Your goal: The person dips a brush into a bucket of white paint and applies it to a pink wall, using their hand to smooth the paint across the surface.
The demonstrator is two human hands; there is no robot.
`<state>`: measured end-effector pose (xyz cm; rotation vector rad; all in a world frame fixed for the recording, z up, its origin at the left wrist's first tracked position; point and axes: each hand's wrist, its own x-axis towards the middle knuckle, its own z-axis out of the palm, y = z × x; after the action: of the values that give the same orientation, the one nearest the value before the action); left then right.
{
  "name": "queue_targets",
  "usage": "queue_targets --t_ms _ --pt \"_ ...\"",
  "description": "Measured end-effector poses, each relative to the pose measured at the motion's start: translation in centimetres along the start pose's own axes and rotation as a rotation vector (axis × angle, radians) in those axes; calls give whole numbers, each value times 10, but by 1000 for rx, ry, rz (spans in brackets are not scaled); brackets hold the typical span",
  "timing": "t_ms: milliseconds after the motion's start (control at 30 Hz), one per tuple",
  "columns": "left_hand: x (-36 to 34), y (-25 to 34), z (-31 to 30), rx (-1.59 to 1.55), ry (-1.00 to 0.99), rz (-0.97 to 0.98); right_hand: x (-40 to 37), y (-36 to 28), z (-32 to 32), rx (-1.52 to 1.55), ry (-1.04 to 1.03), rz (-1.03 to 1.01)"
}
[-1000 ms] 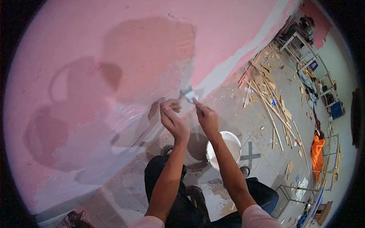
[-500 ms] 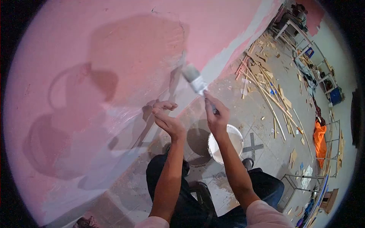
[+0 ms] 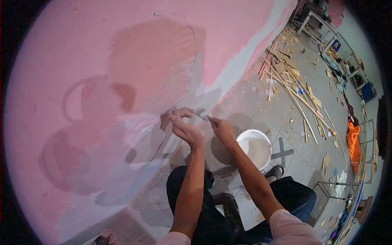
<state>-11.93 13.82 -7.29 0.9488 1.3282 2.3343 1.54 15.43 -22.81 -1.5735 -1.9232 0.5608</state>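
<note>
Head: brush [image 3: 201, 114] in right fingers [image 3: 215, 121]

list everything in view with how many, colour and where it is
wall: one, pink with pale grey patches, left
tiled floor: one, grey, centre to right
paintbrush: one, greyish, blurred, in right hand
bucket: one, white, floor beside right forearm
tape cross: one, dark grey, right of bucket
wood strips and scraps: many, mostly tan, floor upper right
cloth: one, orange, far right
bin: one, blue, far right
trousers: one pair, dark, bottom centre
sleeves: two, pale pink, bottom
hands: two, bare, left near wall, right gripping paintbrush
</note>
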Motion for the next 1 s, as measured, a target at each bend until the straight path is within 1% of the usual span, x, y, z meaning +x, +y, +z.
queue_targets --t_ms 67,167,267,367,400,467,500,533,633,667,767,867,933,967,1000 --pt "-4 -1 0 -16 11 -7 20 -60 -48 197 121 -27" --pt "-4 1 2 9 13 8 28 -107 -100 399 303 -142" --pt "-4 6 0 -10 6 -32 29 -136 -148 384 454 -290" --pt "-4 2 -2 -49 12 -91 23 -170 -189 393 477 -209" --pt "-5 4 -2 -37 12 -94 27 -170 -184 470 546 -272" --pt "-5 2 -3 -40 10 -103 31 -155 -162 348 480 -354" --pt "-6 -9 -7 -55 6 -108 33 -145 -149 285 446 -393" --pt "-8 -14 -8 -70 2 -114 35 -138 -134 194 322 -352" --pt "-4 0 -6 -44 2 10 25 -103 -123 -96 170 -221" --pt "-2 -3 -7 -54 3 -9 22 -93 -125 -133 94 -152" --pt "-4 -9 -9 -77 -7 -64 11 -107 -145 -34 121 -94" --pt "-5 -8 -9 -96 17 -94 9 -166 -172 222 328 -210" --pt "-7 -11 -9 -116 22 -141 13 -175 -163 279 397 -236" --pt "-8 -13 -9 -110 18 -128 17 -178 -160 307 433 -249" --pt "-9 -15 -9 -107 13 -115 25 -156 -137 211 421 -318"
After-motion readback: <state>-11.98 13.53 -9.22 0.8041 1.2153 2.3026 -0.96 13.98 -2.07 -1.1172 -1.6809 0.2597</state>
